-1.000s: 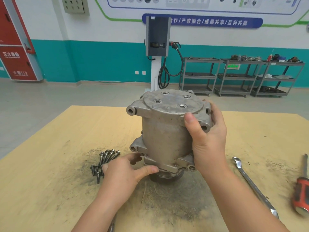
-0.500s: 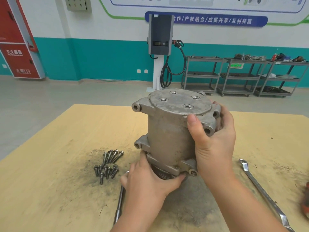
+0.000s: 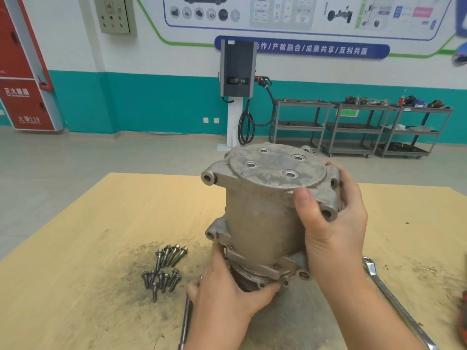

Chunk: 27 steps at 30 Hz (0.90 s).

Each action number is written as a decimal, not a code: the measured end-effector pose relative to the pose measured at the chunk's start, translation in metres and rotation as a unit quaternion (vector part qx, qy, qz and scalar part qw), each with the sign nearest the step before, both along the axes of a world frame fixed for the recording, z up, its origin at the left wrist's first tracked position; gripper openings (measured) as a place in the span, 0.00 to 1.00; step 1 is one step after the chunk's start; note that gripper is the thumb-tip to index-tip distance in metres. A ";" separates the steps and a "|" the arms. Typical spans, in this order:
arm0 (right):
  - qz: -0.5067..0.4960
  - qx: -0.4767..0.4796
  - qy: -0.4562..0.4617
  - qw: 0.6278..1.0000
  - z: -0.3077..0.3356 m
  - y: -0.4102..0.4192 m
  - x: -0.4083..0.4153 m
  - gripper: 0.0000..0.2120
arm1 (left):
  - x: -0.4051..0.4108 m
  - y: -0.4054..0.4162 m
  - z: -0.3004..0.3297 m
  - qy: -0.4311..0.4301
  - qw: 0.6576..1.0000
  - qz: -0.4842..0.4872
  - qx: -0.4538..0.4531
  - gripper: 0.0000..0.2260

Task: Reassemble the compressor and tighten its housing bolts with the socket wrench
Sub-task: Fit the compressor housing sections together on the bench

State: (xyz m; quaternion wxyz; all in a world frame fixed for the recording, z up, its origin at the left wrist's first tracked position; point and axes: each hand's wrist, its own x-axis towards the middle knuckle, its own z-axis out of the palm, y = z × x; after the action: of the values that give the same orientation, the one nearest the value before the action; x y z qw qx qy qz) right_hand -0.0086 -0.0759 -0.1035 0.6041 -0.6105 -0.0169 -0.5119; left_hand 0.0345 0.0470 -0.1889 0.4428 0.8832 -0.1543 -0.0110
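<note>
Right hand: my right hand [image 3: 333, 223] wraps the upper right side of the compressor [image 3: 265, 210], thumb laid over the top cover's edge, fingers curled behind a mounting ear.
Left hand: my left hand [image 3: 227, 291] cups the lower end, thumb curled under the pulley, fingers up against the bottom flange.
Compressor: upright between both hands, tilted slightly; whether it rests on the counter [image 3: 88, 248] I can't quite tell.
Bolts: the bolts [image 3: 165, 267] lie loose, just left of my left hand.
Socket wrench: the socket wrench [image 3: 185, 322] handle pokes out beneath my left wrist.
Spanner: a spanner [image 3: 399, 304] lies right of my right forearm.
</note>
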 end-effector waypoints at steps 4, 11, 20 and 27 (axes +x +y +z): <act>0.008 0.024 0.001 1.000 0.004 -0.011 0.000 0.21 | 0.021 0.027 0.002 -0.022 0.997 -0.018 0.067 0.64; 0.025 -0.006 0.023 0.999 -0.001 -0.015 0.004 0.22 | 0.037 0.054 0.003 0.000 0.987 -0.153 0.051 0.31; 0.038 0.042 0.056 0.997 -0.007 -0.023 0.007 0.32 | 0.018 0.033 0.010 -0.003 0.990 -0.137 -0.033 0.27; 0.048 0.053 0.041 0.997 -0.004 -0.020 0.005 0.38 | 0.036 0.042 0.011 -0.022 0.993 -0.114 -0.026 0.28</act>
State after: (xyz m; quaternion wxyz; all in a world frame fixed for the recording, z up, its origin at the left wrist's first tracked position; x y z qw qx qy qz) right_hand -0.0033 -0.0963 -0.1070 0.6596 -0.5965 0.0059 -0.4573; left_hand 0.0701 0.0887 -0.1776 0.4579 0.8479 -0.2645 -0.0379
